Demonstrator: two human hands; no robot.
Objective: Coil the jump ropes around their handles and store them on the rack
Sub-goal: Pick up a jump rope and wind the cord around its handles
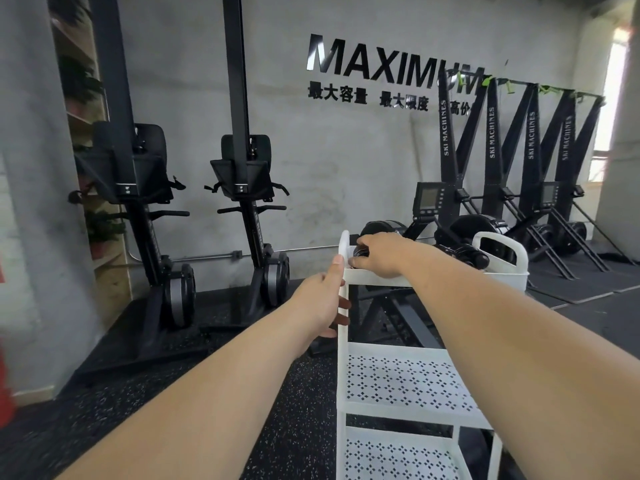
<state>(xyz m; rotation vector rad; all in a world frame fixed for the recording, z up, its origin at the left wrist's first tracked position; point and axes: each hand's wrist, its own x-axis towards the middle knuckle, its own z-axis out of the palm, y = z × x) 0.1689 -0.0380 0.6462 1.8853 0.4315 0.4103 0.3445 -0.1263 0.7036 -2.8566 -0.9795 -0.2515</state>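
Matt white plastic rack [408, 382], speckled rubber floor [294, 410], rough concrete wall [329, 168].

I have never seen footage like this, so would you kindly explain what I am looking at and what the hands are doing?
This single picture comes from a camera worn on a person's head, looking forward and down, so the two bare arms are the wearer's own. The left hand grips a corner post of a white three-tier rack. The right hand reaches into the top tray and holds a dark coiled jump rope. More dark bundles lie in that tray. Upright rowing machines stand against the wall.
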